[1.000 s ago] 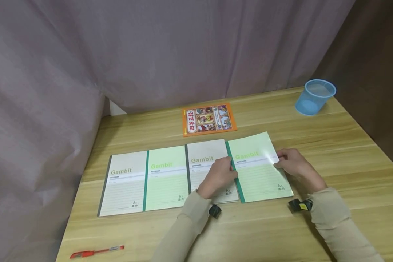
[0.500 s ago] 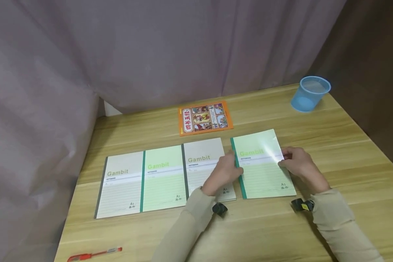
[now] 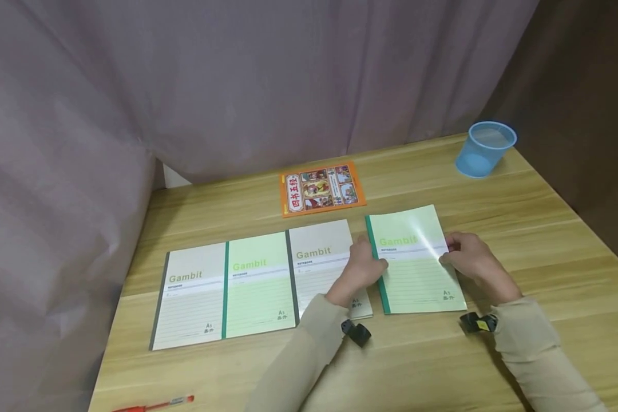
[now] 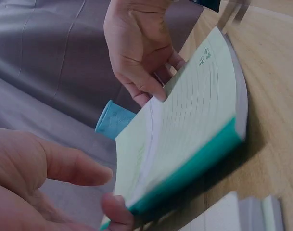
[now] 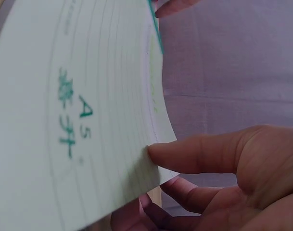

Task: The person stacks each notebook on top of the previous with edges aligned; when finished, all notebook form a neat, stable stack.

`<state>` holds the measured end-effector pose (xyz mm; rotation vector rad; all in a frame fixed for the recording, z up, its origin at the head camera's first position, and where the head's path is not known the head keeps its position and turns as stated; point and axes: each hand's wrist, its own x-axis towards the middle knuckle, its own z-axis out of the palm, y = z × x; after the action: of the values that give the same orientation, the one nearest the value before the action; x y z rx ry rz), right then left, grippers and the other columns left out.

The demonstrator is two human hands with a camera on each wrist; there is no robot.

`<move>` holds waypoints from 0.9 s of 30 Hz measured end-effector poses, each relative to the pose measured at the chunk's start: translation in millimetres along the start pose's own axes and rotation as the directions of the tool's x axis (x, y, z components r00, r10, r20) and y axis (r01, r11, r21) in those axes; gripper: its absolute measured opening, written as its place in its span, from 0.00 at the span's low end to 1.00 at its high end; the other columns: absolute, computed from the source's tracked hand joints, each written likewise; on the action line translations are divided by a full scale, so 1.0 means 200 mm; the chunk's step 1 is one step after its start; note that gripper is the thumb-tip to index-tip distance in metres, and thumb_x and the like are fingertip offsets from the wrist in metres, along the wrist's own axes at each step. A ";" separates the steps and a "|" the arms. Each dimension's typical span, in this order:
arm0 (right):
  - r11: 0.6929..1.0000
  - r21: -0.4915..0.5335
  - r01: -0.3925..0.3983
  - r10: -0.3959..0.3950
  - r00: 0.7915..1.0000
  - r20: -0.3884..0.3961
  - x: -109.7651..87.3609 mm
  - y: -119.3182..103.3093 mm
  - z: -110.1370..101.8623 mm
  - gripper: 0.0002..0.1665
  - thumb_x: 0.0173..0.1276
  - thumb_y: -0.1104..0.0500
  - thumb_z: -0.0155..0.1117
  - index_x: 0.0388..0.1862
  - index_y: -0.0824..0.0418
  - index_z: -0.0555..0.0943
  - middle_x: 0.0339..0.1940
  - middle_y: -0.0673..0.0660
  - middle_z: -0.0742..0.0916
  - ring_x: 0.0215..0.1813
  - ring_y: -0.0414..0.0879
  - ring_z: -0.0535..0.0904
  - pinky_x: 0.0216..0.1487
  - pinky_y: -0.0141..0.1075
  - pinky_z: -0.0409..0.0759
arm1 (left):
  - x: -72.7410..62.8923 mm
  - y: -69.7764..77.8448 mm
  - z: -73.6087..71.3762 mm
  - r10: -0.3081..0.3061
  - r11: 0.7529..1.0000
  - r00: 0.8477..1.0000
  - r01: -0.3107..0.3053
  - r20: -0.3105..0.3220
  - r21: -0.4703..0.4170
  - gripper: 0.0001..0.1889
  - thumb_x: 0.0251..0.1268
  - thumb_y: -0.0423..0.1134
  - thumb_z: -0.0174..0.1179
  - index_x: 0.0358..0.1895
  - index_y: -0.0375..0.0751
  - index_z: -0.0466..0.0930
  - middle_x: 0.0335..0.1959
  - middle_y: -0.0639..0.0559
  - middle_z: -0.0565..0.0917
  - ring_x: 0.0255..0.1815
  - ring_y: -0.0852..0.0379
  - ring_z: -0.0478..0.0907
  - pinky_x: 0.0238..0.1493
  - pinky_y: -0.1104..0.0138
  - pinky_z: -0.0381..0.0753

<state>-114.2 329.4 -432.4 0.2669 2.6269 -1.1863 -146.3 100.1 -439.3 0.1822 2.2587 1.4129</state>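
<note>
A green notebook (image 3: 412,274) with a dark green spine slants a little above the table. My right hand (image 3: 474,260) pinches its right edge, thumb on the cover and fingers beneath, as the right wrist view shows closely. At the spine is my left hand (image 3: 360,269); in the left wrist view its thumb (image 4: 81,168) stands apart from the cover while a fingertip (image 4: 118,211) touches the spine's far end. Left of it lie a white notebook (image 3: 316,240) partly covered by my left hand, another green notebook (image 3: 260,292) and another white notebook (image 3: 190,309), side by side.
An orange picture book (image 3: 321,189) lies behind the notebooks. At the back right stands a blue mesh cup (image 3: 484,151). A red pen (image 3: 157,405) lies at the front left, partly out of view. Grey curtains (image 3: 257,86) hang behind the wooden table (image 3: 412,366).
The right-hand green notebook has shifted right, away from the white one beside it, and a gap has opened. Both hands have moved right with it. The head view has shifted slightly.
</note>
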 end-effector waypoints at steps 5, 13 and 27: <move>1.000 -0.013 0.006 -0.006 1.000 -0.001 0.01 0.01 -0.01 0.24 0.60 0.71 0.59 0.54 0.85 0.72 0.41 0.70 0.77 0.44 0.60 0.71 0.36 0.39 0.73 | 0.00 0.00 -0.02 0.001 0.994 1.000 0.000 0.006 -0.105 0.19 0.58 0.18 0.55 0.54 0.28 0.77 0.29 0.48 0.75 0.24 0.58 0.67 0.23 0.70 0.68; 0.999 0.041 -0.035 0.033 0.999 0.032 -0.01 0.00 -0.02 0.28 0.62 0.71 0.56 0.59 0.85 0.67 0.47 0.72 0.77 0.46 0.60 0.72 0.38 0.37 0.73 | -0.01 -0.01 0.00 0.006 0.984 1.000 -0.004 0.008 -0.177 0.34 0.59 0.18 0.57 0.71 0.31 0.63 0.40 0.49 0.81 0.36 0.56 0.77 0.35 0.67 0.77; 0.995 0.094 0.040 -0.042 0.999 0.023 -0.03 -0.02 -0.02 0.31 0.70 0.70 0.53 0.68 0.85 0.59 0.52 0.73 0.74 0.50 0.58 0.71 0.38 0.31 0.75 | -0.02 -0.02 0.04 -0.068 0.927 0.993 0.026 -0.101 -0.375 0.40 0.52 0.13 0.49 0.73 0.36 0.61 0.36 0.49 0.83 0.34 0.54 0.78 0.33 0.65 0.75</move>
<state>-110.0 330.7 -425.3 0.2151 2.5709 -1.3191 -138.6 104.2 -444.9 -0.0774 2.0126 1.8330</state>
